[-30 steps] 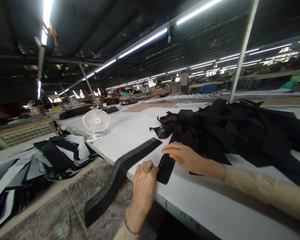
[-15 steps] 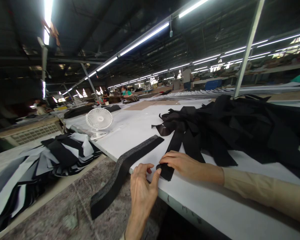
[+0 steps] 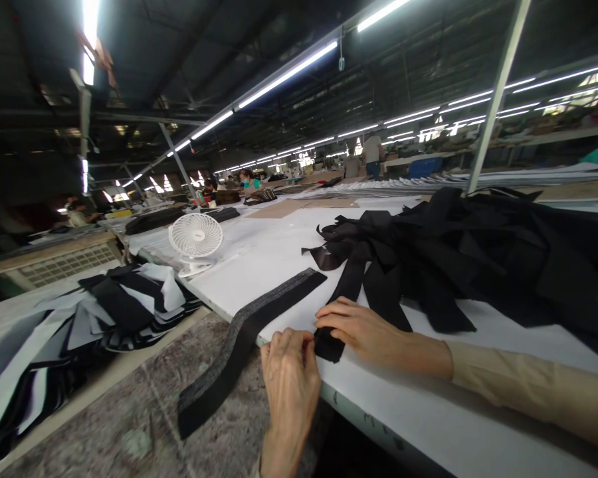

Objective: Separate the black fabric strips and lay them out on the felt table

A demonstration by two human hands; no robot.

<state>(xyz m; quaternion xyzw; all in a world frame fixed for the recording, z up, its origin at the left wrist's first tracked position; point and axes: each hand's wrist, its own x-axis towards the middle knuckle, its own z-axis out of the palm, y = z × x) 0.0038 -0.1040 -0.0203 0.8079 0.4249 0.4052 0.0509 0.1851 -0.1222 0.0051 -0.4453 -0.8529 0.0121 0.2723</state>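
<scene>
A black fabric strip lies at the near edge of the white table, under my hands. My left hand pinches the left side of its end between thumb and forefinger. From the right, my right hand grips the same strip with bent fingers; its thumb is hidden. Just left of them, a black strip with a grey band runs over the table edge and hangs down. Beyond my right hand a big heap of black strips spreads across the table.
A small white fan stands at the table's left edge. Black, grey and white cut pieces lie stacked on a lower surface at left. A pole rises behind the heap. People sit and stand in the background.
My left thumb and forefinger have closed together at the strip's edge. My right fingers have shifted slightly up and left, and the strip's end has moved a little.
</scene>
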